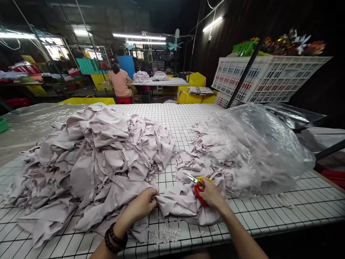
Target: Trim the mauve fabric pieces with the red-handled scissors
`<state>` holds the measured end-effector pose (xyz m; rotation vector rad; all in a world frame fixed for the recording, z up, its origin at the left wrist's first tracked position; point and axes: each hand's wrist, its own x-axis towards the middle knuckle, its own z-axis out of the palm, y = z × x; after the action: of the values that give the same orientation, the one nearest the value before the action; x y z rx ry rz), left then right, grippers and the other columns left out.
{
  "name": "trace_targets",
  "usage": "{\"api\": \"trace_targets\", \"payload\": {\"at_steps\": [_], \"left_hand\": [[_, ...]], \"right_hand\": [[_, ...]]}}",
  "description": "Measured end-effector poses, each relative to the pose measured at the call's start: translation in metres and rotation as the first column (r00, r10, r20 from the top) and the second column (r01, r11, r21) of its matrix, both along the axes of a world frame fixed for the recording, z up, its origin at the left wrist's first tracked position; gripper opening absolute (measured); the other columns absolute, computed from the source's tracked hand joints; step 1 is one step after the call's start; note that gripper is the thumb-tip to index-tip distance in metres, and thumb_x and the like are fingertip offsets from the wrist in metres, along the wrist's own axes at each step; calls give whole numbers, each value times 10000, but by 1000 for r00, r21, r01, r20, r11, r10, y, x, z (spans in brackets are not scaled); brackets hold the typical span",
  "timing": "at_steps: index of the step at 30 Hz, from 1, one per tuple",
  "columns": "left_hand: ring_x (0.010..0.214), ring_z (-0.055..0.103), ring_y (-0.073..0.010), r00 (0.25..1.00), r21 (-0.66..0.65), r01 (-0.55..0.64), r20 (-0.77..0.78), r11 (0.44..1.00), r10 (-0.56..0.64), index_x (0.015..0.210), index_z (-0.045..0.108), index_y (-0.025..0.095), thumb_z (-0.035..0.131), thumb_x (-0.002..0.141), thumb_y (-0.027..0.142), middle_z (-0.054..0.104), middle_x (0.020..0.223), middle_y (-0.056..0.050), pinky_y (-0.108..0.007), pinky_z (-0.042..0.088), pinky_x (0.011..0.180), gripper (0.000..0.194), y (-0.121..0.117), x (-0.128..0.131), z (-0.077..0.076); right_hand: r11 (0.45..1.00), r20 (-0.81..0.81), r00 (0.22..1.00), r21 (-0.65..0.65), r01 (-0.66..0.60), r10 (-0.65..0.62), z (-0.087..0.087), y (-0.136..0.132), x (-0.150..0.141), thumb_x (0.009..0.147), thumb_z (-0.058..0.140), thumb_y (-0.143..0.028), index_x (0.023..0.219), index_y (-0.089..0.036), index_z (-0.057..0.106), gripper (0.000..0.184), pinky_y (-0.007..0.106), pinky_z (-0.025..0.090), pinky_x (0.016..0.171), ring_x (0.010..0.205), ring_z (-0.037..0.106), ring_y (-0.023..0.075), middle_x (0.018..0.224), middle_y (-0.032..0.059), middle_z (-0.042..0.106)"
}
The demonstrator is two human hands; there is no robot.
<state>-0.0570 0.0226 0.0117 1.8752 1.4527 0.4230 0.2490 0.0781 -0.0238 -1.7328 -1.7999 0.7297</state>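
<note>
My left hand (144,204), with a dark beaded bracelet on its wrist, is closed on the edge of a pale lilac cloth piece (178,203) at the table's front. My right hand (211,194) grips a pair of scissors (198,183) with one yellow and one red handle. Their blades point up and left, over the lilac fabric. A large heap of the same cloth (99,151) rises to the left. Small fabric scraps (168,233) lie on the table just below my hands.
A clear plastic bag (258,151) covers more lilac cloth on the right. The table (183,133) has a white cover with a black grid. A white crate (269,77) stands at the back right. A seated person (121,82) works at a farther table.
</note>
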Motion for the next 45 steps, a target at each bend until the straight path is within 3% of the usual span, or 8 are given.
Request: {"api": "trace_targets", "payload": {"at_steps": [9, 15, 21, 24, 29, 34, 40, 45], "left_hand": [[810, 541, -182, 999, 65, -18, -44, 998, 21, 758, 581, 169, 421, 694, 76, 589, 797, -29, -256, 389, 732, 196, -4, -1, 1], [936, 522, -225, 1000, 91, 11, -14, 996, -10, 885, 604, 197, 554, 686, 159, 597, 920, -43, -305, 396, 827, 208, -12, 12, 11], [926, 531, -236, 973, 93, -141, 197, 986, 121, 828, 666, 188, 549, 813, 297, 645, 890, -63, -326, 387, 830, 160, -21, 40, 17], [738, 574, -187, 824, -284, -52, 530, 957, 202, 831, 709, 147, 528, 850, 435, 668, 782, -72, -280, 416, 687, 341, -30, 65, 12], [589, 601, -129, 250, -747, 386, 649, 541, 719, 1017, 672, 64, 496, 830, 599, 682, 830, -104, -241, 463, 572, 593, -32, 115, 3], [573, 608, -98, -95, -792, 283, 539, 542, 837, 977, 627, 122, 622, 842, 376, 677, 790, -26, -209, 476, 555, 287, -7, 129, 10], [685, 635, -137, -78, -566, -200, 823, 800, 563, 825, 607, 135, 691, 787, 310, 676, 770, -24, -228, 501, 628, 198, 11, 96, 39], [679, 655, -154, -57, -733, -93, 679, 674, 732, 835, 616, 151, 598, 843, 384, 690, 758, -38, -263, 524, 658, 234, -32, 91, 15]], "right_hand": [[903, 191, 900, 269, 336, -392, 31, 14, 43, 778, 510, -324, 971, -148, 553, 265, 360, 385, 734, 875, 555, 286, 938, 145, 623], [977, 154, 970, 63, -202, 190, 15, -7, 18, 659, 507, -94, 853, -214, 581, 239, 262, 394, 680, 760, 571, 188, 830, 24, 646], [990, 66, 989, 41, -135, 132, 7, -3, 8, 695, 502, -144, 887, -188, 578, 211, 259, 414, 685, 761, 575, 177, 831, 28, 638], [993, 6, 993, 32, -117, 117, 27, -3, 8, 732, 507, -197, 952, -194, 572, 229, 231, 408, 587, 646, 542, 146, 767, -4, 611], [978, -174, 972, 161, -129, 157, 67, -22, -11, 762, 530, -218, 878, -212, 547, 117, 215, 382, 529, 569, 472, 121, 644, -44, 511], [829, 13, 974, 523, -200, 227, 91, -34, -27, 721, 564, -192, 787, -219, 524, 82, 265, 415, 628, 643, 494, 154, 688, -6, 538], [751, 122, 985, 637, -175, 126, 83, -49, -44, 739, 528, -146, 783, -217, 507, 86, 295, 399, 633, 630, 493, 175, 663, 12, 539], [899, 11, 976, 388, -203, 216, 48, -82, -80, 704, 559, -145, 772, -215, 523, 104, 274, 407, 614, 658, 528, 181, 697, 23, 581]]}}
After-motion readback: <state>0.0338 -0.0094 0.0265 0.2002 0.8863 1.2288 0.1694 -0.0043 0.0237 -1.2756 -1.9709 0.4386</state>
